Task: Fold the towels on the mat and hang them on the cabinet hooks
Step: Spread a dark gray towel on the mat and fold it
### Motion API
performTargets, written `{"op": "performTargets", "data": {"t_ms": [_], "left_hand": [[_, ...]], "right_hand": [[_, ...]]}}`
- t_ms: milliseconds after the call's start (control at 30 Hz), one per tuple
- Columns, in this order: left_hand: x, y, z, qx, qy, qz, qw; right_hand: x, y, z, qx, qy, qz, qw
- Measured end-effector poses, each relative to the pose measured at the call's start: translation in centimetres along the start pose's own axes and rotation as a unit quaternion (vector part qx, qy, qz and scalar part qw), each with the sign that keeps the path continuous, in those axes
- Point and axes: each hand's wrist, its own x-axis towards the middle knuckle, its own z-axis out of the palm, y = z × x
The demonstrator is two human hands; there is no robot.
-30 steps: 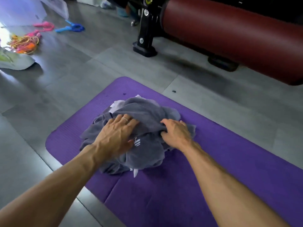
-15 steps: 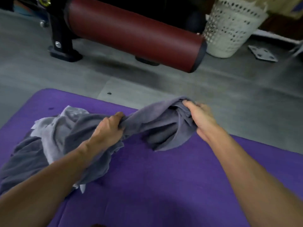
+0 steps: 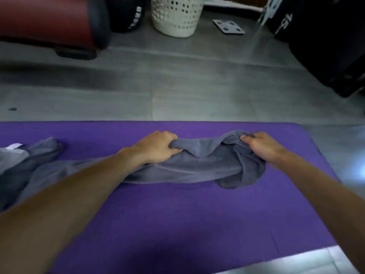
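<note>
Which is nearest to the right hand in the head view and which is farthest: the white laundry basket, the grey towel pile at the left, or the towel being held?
1. Held grey towel: gripped by the right hand, on the purple mat.
2. White laundry basket: on the floor beyond the mat, ahead and to the left.
3. Grey towel pile: at the mat's far left edge, past the left hand.

Single head-worn view, forward and down, close over the purple mat [image 3: 177, 214] and grey floor [image 3: 197, 86].
</note>
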Motion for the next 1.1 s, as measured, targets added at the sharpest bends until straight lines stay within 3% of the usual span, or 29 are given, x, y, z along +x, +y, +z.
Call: {"op": "performTargets", "data": {"t_ms": [167,300,433,533,633,700,800,833,900,967,1100], "left_hand": [[7.4,10.3,10.7,-0.013,-0.100,0.018,0.995],[12.9,19.0,14.2,-0.026,-0.150,0.036,0.988],[17.6,22.1,15.1,0.031,-0.077,0.019,0.996],[20.7,21.6,16.5,0.141,-0.014,-0.012,0.990],[23.4,20.9,18.3,0.179,0.017,-0.063,0.982],[25.1,20.6,19.2,0.196,0.038,-0.092,0.976],[26.9,20.4,19.8,0.177,0.070,-0.118,0.975],[27.2,20.4,20.0,0.195,0.070,-0.111,0.972],[26.7,20.6,20.9,0.271,0.057,-0.053,0.959],[24.7,20.7,23.3,0.274,0.037,0.026,0.961],[18.4,21.4,29.2,0.150,-0.005,0.117,0.982]], "right_hand": [[2.1,13.5,-8.1,0.031,-0.007,0.099,0.995],[4.6,18.8,-16.2,0.094,-0.024,0.146,0.985],[10.1,21.0,-20.0,0.168,0.021,0.140,0.976],[14.7,23.2,-18.6,0.154,0.058,0.156,0.974],[18.3,26.0,-15.9,0.161,0.098,0.168,0.968],[20.1,26.8,-14.4,0.238,0.101,0.140,0.956],[22.1,26.9,-13.6,0.431,0.063,0.079,0.897],[22.3,26.9,-13.7,0.437,0.051,0.072,0.895],[21.7,27.3,-13.6,0.294,0.059,0.081,0.950],[20.0,29.2,-12.7,0.126,0.088,0.087,0.984],[14.5,34.3,-11.2,0.028,0.124,0.132,0.983]]}}
